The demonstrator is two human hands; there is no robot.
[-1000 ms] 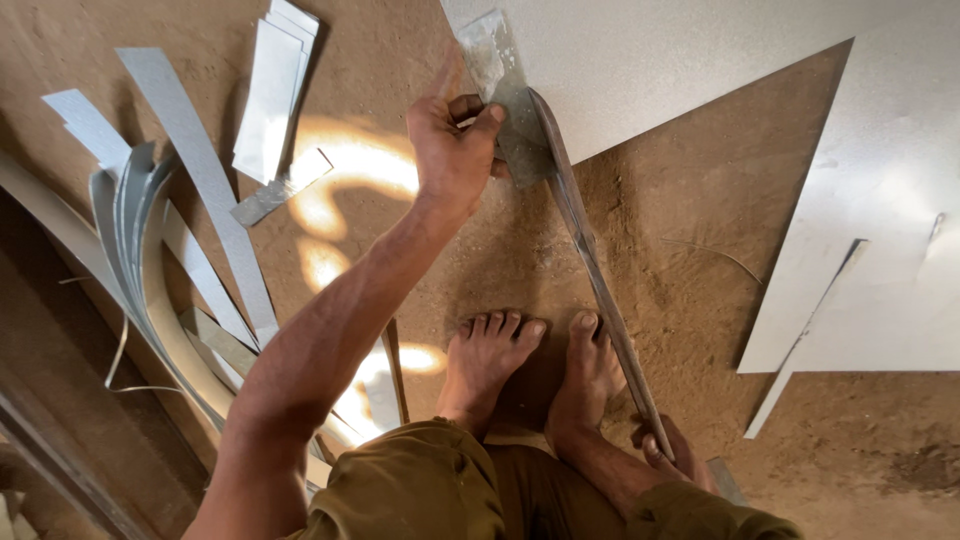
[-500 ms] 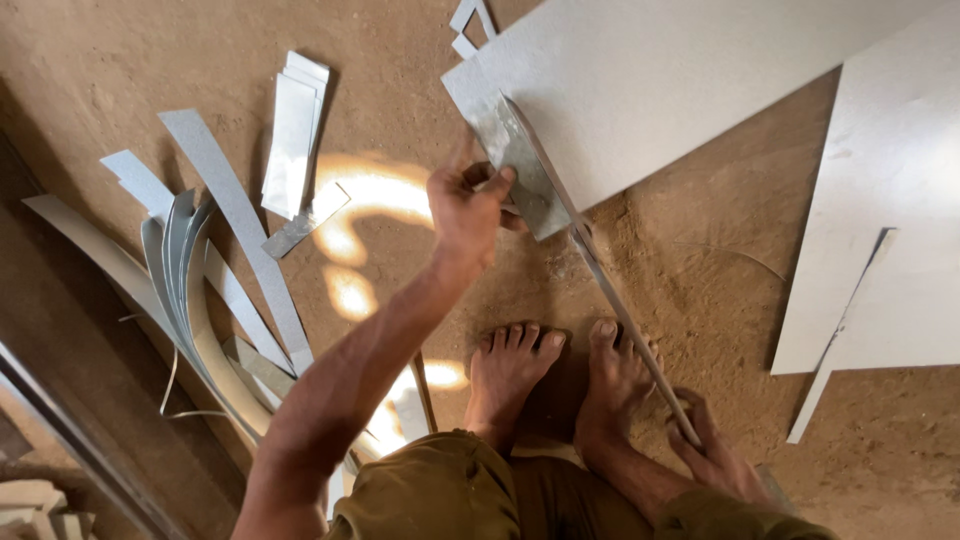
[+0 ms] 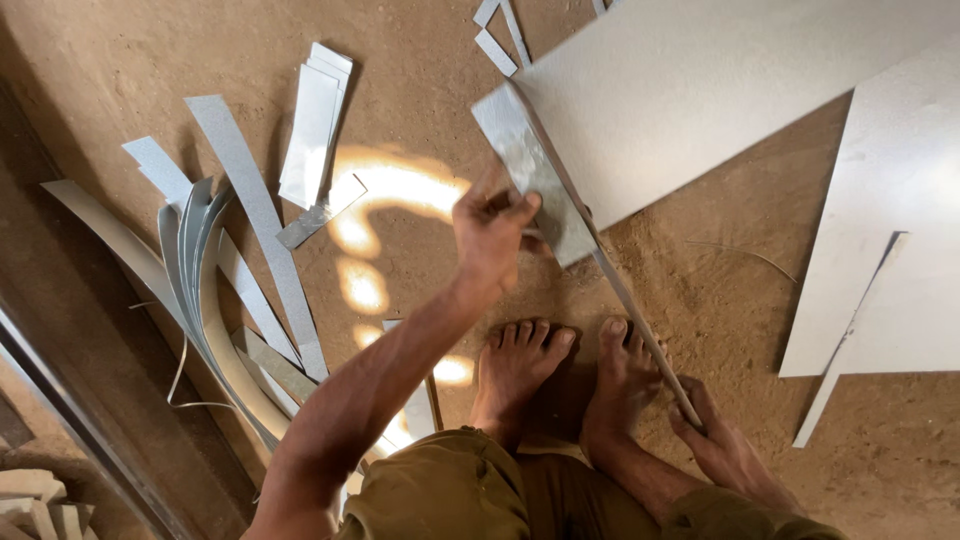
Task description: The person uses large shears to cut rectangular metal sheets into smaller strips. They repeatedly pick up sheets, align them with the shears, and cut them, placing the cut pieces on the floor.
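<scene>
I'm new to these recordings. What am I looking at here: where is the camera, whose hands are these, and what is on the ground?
The camera sits on a person's head and looks straight down, so you see their own arms, knees and bare feet on a dirt floor. The left hand pinches a small grey metal sheet piece. The right hand holds the near end of a long thin metal strip running up along that piece. Large pale sheets lie ahead and to the right; cut strips are piled on the left.

A bare-earth sheet-metal workshop: large metal sheets (image 3: 700, 90) and cut metal strips (image 3: 250, 215) lie scattered across the dirt floor (image 3: 720, 310).
</scene>
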